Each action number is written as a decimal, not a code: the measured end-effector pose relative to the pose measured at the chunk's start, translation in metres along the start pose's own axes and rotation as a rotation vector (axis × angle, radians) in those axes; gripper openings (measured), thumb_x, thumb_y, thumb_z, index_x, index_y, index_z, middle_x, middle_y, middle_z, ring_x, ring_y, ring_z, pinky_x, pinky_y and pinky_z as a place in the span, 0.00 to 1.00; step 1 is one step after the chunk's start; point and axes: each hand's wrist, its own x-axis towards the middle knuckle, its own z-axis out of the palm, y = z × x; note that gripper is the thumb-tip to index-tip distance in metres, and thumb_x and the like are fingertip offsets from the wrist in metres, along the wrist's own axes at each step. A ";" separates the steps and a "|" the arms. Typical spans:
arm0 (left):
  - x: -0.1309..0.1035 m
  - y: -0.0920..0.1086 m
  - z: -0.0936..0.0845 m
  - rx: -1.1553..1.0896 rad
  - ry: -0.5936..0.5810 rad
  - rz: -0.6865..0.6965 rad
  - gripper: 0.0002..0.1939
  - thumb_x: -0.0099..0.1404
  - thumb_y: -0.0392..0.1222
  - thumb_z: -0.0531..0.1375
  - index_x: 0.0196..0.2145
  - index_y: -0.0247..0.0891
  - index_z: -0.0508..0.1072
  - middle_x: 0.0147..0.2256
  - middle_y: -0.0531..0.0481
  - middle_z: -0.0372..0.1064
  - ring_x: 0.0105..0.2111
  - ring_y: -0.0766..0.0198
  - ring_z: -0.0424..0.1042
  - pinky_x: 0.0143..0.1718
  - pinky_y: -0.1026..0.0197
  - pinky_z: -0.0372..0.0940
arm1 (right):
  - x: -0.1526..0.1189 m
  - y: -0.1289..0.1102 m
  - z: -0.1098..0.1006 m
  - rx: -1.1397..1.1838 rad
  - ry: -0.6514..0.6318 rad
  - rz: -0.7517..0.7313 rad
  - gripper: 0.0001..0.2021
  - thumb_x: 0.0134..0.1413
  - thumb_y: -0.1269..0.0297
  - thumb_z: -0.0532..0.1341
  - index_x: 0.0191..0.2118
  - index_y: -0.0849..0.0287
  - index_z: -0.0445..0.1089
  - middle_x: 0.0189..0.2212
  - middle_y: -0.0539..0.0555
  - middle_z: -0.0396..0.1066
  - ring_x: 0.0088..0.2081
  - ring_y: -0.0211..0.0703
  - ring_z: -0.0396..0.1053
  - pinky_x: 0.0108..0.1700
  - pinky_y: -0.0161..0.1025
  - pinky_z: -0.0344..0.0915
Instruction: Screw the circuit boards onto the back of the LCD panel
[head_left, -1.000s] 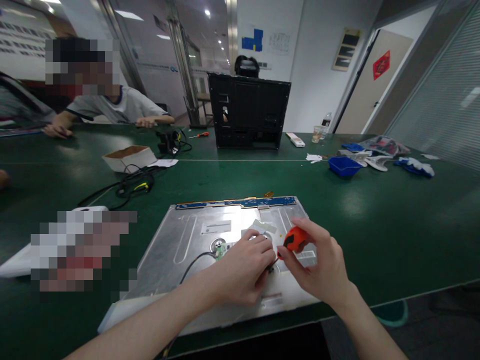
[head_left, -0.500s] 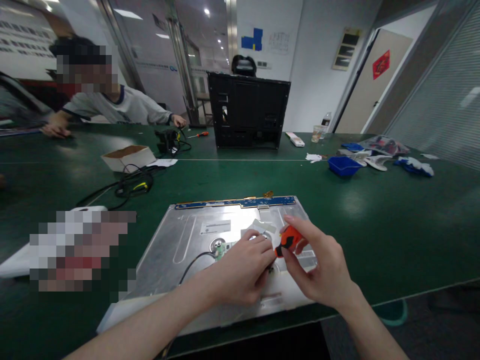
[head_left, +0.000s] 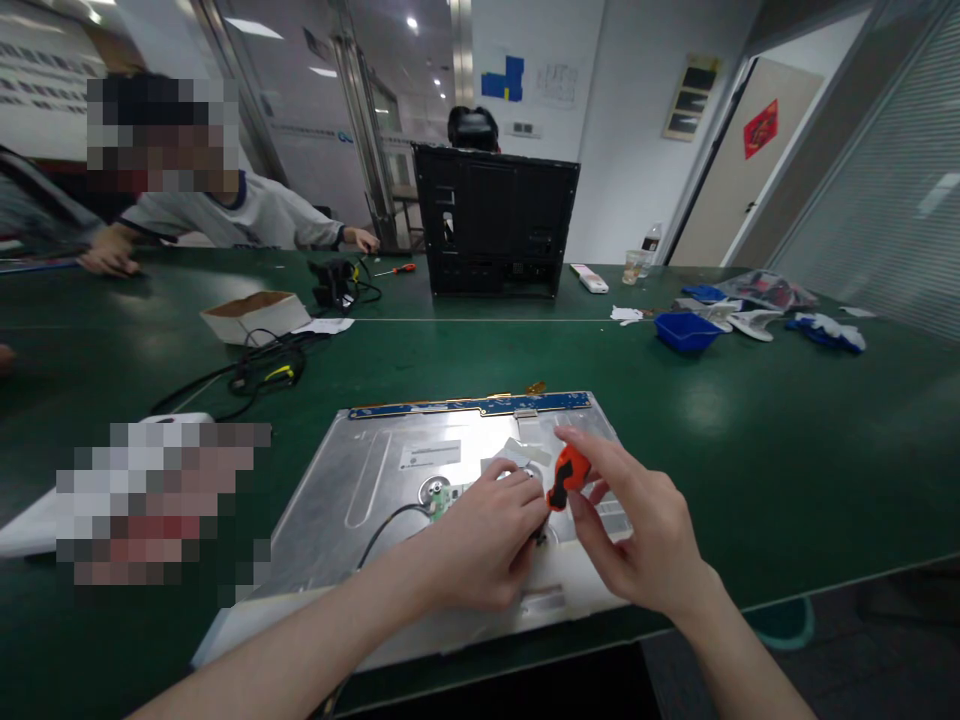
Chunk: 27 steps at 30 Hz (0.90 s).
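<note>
A metal-backed display panel (head_left: 371,480) lies flat on the green table, with a narrow blue circuit board (head_left: 472,404) along its far edge. The fingers of my right hand (head_left: 649,530) are curled at the orange-and-black handle of a screwdriver (head_left: 568,475), which stands tilted over the panel. My left hand (head_left: 491,535) rests on the panel, its fingers closed by the screwdriver's lower end; what they pinch is hidden. Beside it, a small green circuit board (head_left: 448,494) is partly covered, and a black cable (head_left: 390,518) runs from it.
A black monitor housing (head_left: 496,220) stands upright across the table (head_left: 750,440). Cables (head_left: 266,365) and an open box (head_left: 259,318) lie at left. A blue tray (head_left: 686,332) and gloves (head_left: 825,333) are at right. Another person's hand (head_left: 360,240) rests by a black device.
The screwdriver handle has turned and tipped slightly, and my right index finger and thumb have shifted around it. My left hand stays in place.
</note>
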 end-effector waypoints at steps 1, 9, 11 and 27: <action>0.000 0.000 0.000 0.001 0.000 0.001 0.06 0.56 0.34 0.57 0.34 0.37 0.69 0.38 0.44 0.71 0.41 0.53 0.70 0.52 0.47 0.57 | 0.000 0.000 0.000 0.018 0.000 0.008 0.27 0.58 0.73 0.56 0.63 0.58 0.54 0.50 0.59 0.71 0.34 0.39 0.73 0.33 0.38 0.72; 0.000 -0.001 -0.001 -0.012 -0.008 0.000 0.08 0.55 0.33 0.57 0.35 0.37 0.69 0.38 0.44 0.72 0.40 0.53 0.70 0.53 0.47 0.56 | 0.001 0.006 0.006 -0.019 0.121 -0.026 0.26 0.55 0.72 0.63 0.59 0.56 0.57 0.38 0.54 0.70 0.32 0.39 0.69 0.27 0.34 0.69; 0.000 0.000 -0.002 -0.009 -0.008 -0.002 0.07 0.55 0.33 0.57 0.33 0.37 0.69 0.37 0.45 0.72 0.40 0.54 0.70 0.53 0.47 0.56 | 0.001 0.006 0.005 -0.051 0.109 -0.028 0.26 0.56 0.69 0.64 0.59 0.57 0.58 0.37 0.54 0.70 0.33 0.39 0.70 0.28 0.35 0.69; 0.000 -0.001 -0.001 -0.006 -0.027 0.002 0.11 0.54 0.34 0.58 0.37 0.38 0.71 0.39 0.44 0.72 0.41 0.53 0.70 0.53 0.45 0.56 | 0.002 0.009 0.013 0.013 0.190 -0.059 0.28 0.54 0.74 0.63 0.59 0.57 0.57 0.33 0.50 0.69 0.28 0.36 0.67 0.25 0.32 0.67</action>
